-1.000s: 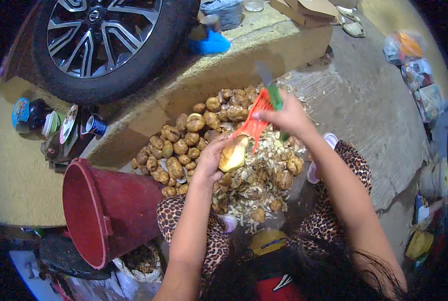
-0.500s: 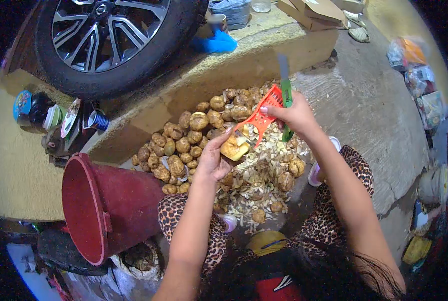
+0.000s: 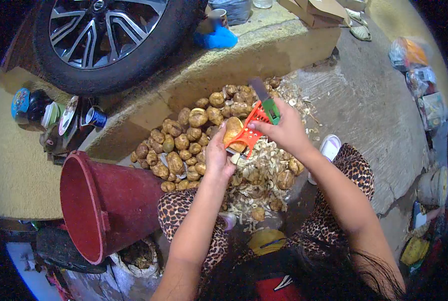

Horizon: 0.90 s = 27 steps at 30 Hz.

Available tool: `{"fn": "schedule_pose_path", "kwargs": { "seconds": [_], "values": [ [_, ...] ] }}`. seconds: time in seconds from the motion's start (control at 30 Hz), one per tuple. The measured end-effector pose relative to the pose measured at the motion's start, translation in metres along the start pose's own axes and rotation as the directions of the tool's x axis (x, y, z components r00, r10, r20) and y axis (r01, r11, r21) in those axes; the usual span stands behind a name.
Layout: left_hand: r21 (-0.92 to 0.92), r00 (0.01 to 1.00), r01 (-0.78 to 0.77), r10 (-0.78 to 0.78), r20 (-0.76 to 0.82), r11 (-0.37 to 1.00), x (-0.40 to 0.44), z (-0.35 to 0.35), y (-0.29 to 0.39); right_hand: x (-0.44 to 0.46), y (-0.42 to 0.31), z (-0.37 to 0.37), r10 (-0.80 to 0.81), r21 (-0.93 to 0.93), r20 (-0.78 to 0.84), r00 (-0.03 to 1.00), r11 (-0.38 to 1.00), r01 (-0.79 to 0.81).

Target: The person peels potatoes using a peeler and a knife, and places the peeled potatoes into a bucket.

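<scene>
My left hand (image 3: 220, 156) is closed round a partly peeled potato (image 3: 232, 129), held over the heap. In my right hand (image 3: 287, 131) are an orange peeler (image 3: 254, 120) with a slotted handle and a green-handled knife (image 3: 270, 109), whose blade points up and away. The peeler's head lies against the lower side of the potato. A pale strip of peel shows near my left fingers. Below both hands spreads a pile of potato peelings (image 3: 261, 175) with a few potatoes among it. Unpeeled potatoes (image 3: 181, 143) are heaped to the left, along the step.
A red bucket (image 3: 129, 200) lies tilted at my left, its mouth facing left. Behind the potatoes runs a concrete step (image 3: 264, 55), bearing a car wheel (image 3: 101, 45), a blue bag (image 3: 216, 37) and a cardboard box (image 3: 314, 12). Several bags (image 3: 419, 75) lie far right.
My right hand has come down and left with the peeler, which now overlaps the potato. The knife has tilted to the left. The potato has been turned more upright in my left hand.
</scene>
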<state>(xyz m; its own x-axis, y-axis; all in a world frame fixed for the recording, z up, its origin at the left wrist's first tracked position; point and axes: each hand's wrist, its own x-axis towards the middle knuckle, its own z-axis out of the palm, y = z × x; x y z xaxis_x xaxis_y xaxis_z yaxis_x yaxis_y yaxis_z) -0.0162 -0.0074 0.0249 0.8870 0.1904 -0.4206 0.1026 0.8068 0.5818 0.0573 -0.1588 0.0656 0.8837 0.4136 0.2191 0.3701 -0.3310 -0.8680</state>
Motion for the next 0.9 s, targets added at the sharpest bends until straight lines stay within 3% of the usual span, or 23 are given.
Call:
{"fn": "schedule_pose_path", "kwargs": {
  "seconds": [0.33,0.43,0.57,0.63,0.7,0.77,0.87,0.9],
  "values": [
    [0.073,0.988,0.064,-0.074,0.135,0.995,-0.003,0.009,0.009,0.014,-0.005,-0.018,0.118,0.075,0.068,0.991,0.990,-0.123],
    [0.107,0.987,0.098,-0.111,0.121,0.989,0.000,0.007,0.007,0.021,0.002,-0.019,-0.040,0.008,0.091,0.995,0.999,0.040],
    [0.199,0.983,0.124,-0.148,0.112,0.972,-0.009,-0.002,0.018,0.044,0.013,-0.049,0.023,-0.082,-0.165,0.986,0.996,-0.037],
    [0.185,0.982,0.134,-0.156,0.107,0.973,-0.014,-0.006,0.021,0.057,0.022,-0.065,0.047,-0.017,-0.284,0.958,0.998,-0.054],
    [0.081,0.983,0.155,-0.161,0.087,0.985,-0.011,-0.011,0.018,0.047,0.015,-0.061,0.146,-0.008,-0.179,0.973,0.989,-0.150],
    [0.109,0.990,0.126,-0.132,0.045,0.986,-0.003,-0.014,0.016,0.027,-0.010,-0.041,0.248,0.016,0.003,0.969,0.969,-0.248],
    [0.144,0.991,0.105,-0.116,0.069,0.984,0.002,-0.012,0.014,0.005,-0.005,-0.004,0.030,0.054,0.144,0.989,0.998,-0.038],
    [0.176,0.992,0.101,-0.114,0.063,0.979,0.002,-0.012,0.012,0.006,-0.006,-0.005,0.031,0.028,0.107,0.994,0.999,-0.034]
  ]
}}
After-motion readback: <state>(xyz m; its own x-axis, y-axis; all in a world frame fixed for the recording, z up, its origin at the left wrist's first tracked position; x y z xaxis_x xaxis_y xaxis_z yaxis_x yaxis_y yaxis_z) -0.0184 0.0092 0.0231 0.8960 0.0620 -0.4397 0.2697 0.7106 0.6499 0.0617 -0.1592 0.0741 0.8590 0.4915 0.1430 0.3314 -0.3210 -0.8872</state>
